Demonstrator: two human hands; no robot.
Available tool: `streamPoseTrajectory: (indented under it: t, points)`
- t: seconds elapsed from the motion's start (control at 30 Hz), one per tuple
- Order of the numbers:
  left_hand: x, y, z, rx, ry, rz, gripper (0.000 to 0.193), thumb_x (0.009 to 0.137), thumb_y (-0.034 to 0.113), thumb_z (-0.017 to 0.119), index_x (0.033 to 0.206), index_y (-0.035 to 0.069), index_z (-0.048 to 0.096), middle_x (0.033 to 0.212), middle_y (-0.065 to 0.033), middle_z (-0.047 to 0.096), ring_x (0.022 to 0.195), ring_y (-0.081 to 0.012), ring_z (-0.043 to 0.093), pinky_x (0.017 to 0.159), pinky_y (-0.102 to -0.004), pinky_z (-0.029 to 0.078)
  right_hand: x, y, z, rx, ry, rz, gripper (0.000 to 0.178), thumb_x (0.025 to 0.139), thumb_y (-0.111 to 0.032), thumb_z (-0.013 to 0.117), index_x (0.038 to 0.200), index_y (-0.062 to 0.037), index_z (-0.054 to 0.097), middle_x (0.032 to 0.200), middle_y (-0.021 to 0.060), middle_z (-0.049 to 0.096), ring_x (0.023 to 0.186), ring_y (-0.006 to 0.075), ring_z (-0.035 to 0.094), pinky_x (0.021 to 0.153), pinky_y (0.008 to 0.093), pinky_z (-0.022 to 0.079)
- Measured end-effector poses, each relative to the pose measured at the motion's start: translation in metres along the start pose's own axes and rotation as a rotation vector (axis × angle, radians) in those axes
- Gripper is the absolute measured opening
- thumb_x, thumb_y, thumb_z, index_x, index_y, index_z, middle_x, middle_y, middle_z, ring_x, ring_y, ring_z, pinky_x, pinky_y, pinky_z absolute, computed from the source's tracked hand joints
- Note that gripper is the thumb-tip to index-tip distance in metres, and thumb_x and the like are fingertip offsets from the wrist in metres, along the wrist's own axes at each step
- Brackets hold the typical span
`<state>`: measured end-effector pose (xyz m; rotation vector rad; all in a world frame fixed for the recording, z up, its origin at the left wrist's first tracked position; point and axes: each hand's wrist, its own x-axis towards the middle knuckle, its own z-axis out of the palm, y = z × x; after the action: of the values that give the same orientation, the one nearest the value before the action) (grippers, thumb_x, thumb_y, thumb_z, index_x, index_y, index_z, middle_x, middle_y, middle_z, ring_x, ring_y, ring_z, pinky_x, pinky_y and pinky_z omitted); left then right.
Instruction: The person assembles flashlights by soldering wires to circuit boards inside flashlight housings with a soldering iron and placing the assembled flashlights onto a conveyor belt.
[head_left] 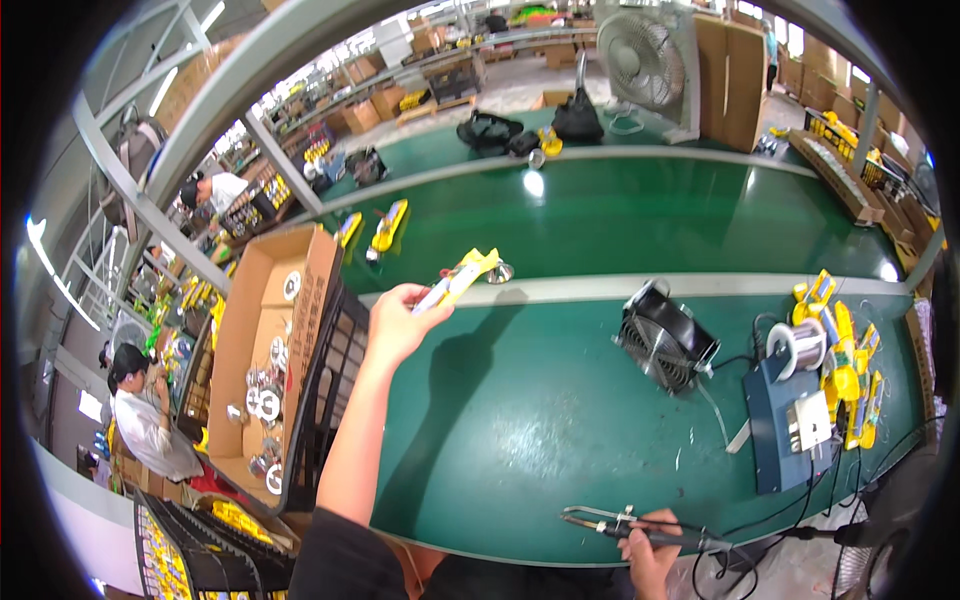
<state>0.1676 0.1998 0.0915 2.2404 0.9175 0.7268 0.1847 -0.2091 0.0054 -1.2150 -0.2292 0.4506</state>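
Note:
My left hand [402,322] is stretched out near the green bench's far edge. Its fingers close round a yellow and white flashlight body [465,278], which is held up above the bench, tilted, with a shiny round reflector [500,272] at its far end. In my right hand [650,548], at the bench's near edge, is a soldering iron [630,528] with a thin bent metal tube beside its tip. Its tip points left, touching nothing that I can see. A black cable runs from the iron to a blue box-shaped soldering station [775,425] on the right.
Near the station sit a solder wire spool [797,347], a small black fan [665,338] and a pile of yellow flashlight bodies [846,365]. At left, a cardboard box [235,400] holds reflectors. Beyond the bench, a green conveyor belt [600,215] carries yellow flashlight bodies [388,230]. Other people work at far left.

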Motion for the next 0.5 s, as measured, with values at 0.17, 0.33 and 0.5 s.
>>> streamPoseTrajectory:
  t: [0.17, 0.33, 0.5]
  points:
    - [0.121, -0.016, 0.072, 0.255, 0.399, 0.204, 0.038, 0.056, 0.021, 0.072, 0.083, 0.000, 0.057, 0.077, -0.0146, 0.058, 0.073, -0.0296, 0.056, 0.066, -0.0367, 0.045, -0.008, -0.008, 0.003, -0.265, -0.021, 0.010, 0.007, 0.078, -0.005, 0.054, 0.084, -0.0026, 0.050, 0.061, 0.0024, 0.052, 0.052, 0.0075, 0.046, 0.048, 0.0218, 0.039]
    - [0.178, -0.072, 0.139, 0.223, 0.591, 0.080, 0.034, 0.057, 0.019, 0.070, 0.078, 0.002, 0.050, 0.078, -0.0160, 0.052, 0.078, -0.0334, 0.050, 0.068, -0.0423, 0.041, -0.009, -0.006, 0.012, -0.170, 0.084, 0.039, 0.007, 0.076, -0.003, 0.055, 0.081, -0.0023, 0.051, 0.062, 0.0028, 0.053, 0.053, 0.0077, 0.046, 0.050, 0.0222, 0.039]
    - [0.176, -0.060, 0.156, 0.140, 0.469, -0.125, 0.040, 0.058, 0.020, 0.070, 0.087, 0.001, 0.051, 0.089, -0.0193, 0.052, 0.084, -0.0357, 0.051, 0.074, -0.0435, 0.042, -0.006, -0.001, 0.010, -0.136, 0.119, -0.033, 0.006, 0.078, -0.004, 0.055, 0.080, -0.0011, 0.050, 0.062, 0.0028, 0.052, 0.053, 0.0078, 0.045, 0.050, 0.0217, 0.038]
